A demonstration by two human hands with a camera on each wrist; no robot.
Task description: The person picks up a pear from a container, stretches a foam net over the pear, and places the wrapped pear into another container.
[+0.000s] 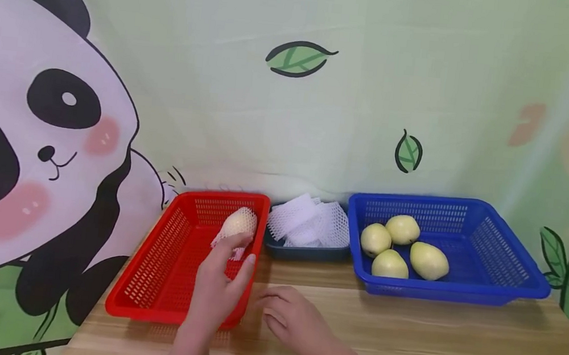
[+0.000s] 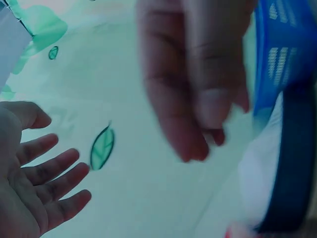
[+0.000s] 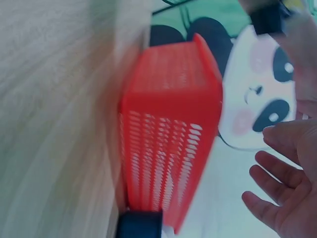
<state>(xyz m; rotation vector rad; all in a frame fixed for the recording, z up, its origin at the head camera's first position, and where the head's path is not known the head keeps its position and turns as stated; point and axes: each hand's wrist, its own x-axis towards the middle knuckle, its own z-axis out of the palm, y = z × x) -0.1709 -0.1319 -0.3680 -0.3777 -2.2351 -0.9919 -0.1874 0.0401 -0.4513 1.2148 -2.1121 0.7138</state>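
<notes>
In the head view, a pale yellow pear (image 1: 239, 223) in a white foam net lies at the far right of the red basket (image 1: 117, 304). My left hand (image 1: 218, 282) is over the basket, its fingertips near the pear and covering its lower part. The left wrist view has the same hand (image 2: 42, 183) with fingers spread and a bare palm. Right of the basket, above the table, my right hand (image 1: 296, 321) has loosely bent fingers. Nothing lies in that hand (image 3: 287, 178) in the right wrist view.
White foam nets (image 1: 306, 222) fill a small dark tray (image 1: 308, 253) behind the hands. To the right, a blue basket (image 1: 484, 297) contains several bare pears (image 1: 429, 261). A wooden table (image 1: 428, 340) carries everything, and a panda-print cloth (image 1: 211, 79) hangs behind.
</notes>
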